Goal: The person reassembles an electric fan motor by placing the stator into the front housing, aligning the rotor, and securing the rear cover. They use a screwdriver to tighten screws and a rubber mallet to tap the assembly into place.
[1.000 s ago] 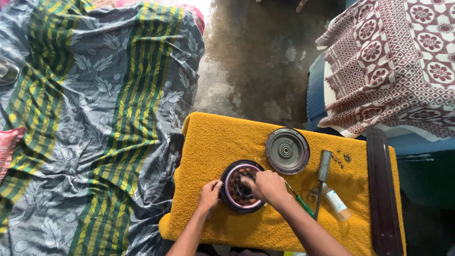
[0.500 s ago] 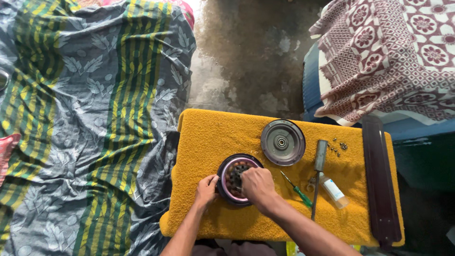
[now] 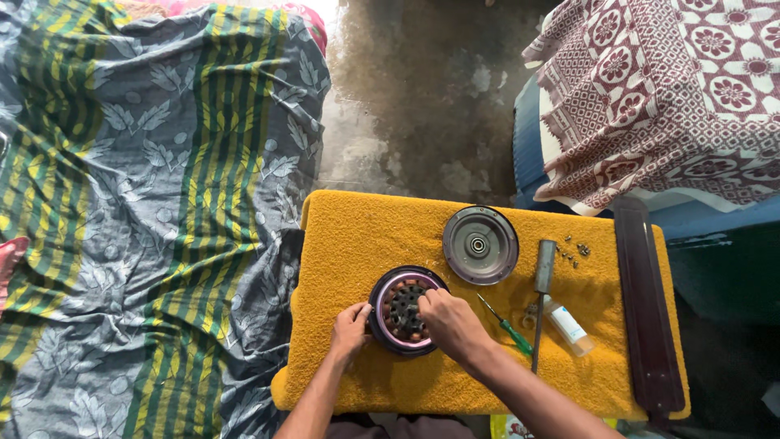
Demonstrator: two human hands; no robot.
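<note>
A round dark motor housing (image 3: 396, 289) with a purple inner ring and copper windings lies on a yellow towel (image 3: 366, 236). My left hand (image 3: 349, 332) rests against its left rim, fingers curled on the edge. My right hand (image 3: 449, 323) reaches into the housing from the right, fingertips on the winding core. A round grey metal cover (image 3: 480, 245) with a centre bearing lies just beyond, to the right.
A green-handled screwdriver (image 3: 505, 326), a grey flat tool (image 3: 543, 272), a small white tube (image 3: 567, 325) and several loose screws (image 3: 575, 249) lie right of my hands. A long dark fan blade (image 3: 646, 309) lies along the towel's right edge. A striped sheet (image 3: 146, 203) covers the left.
The view has shifted slightly. My hands stay on the housing, with the right hand moved a little further over its middle.
</note>
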